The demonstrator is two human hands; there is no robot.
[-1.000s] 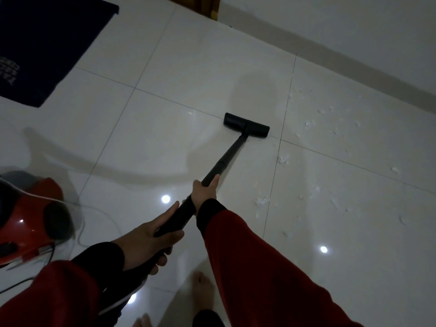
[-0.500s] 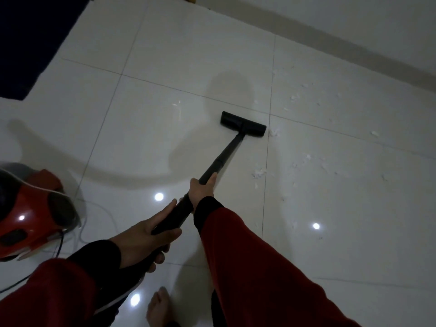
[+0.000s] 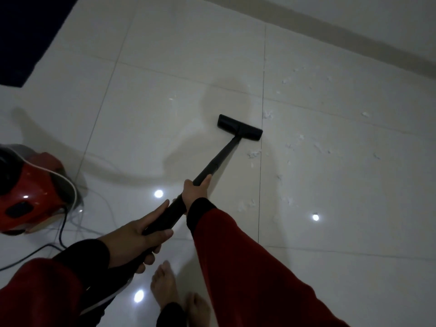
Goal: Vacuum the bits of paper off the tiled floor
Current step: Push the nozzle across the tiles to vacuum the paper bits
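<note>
A pale glossy tiled floor [image 3: 165, 55] meets a wall with a grey skirting. A red canister vacuum [image 3: 30, 192] sits left. Both grips wrap the black wand [image 3: 212, 166]: left hand [image 3: 136, 234], right hand [image 3: 197, 192]. The floor nozzle [image 3: 239, 127] lies flat beside scattered paper bits [image 3: 253, 154].

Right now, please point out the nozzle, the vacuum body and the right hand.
nozzle [image 3: 240, 127], head view, top of the head.
vacuum body [image 3: 30, 194], head view, red shell.
right hand [image 3: 197, 191], head view, back of hand.
</note>
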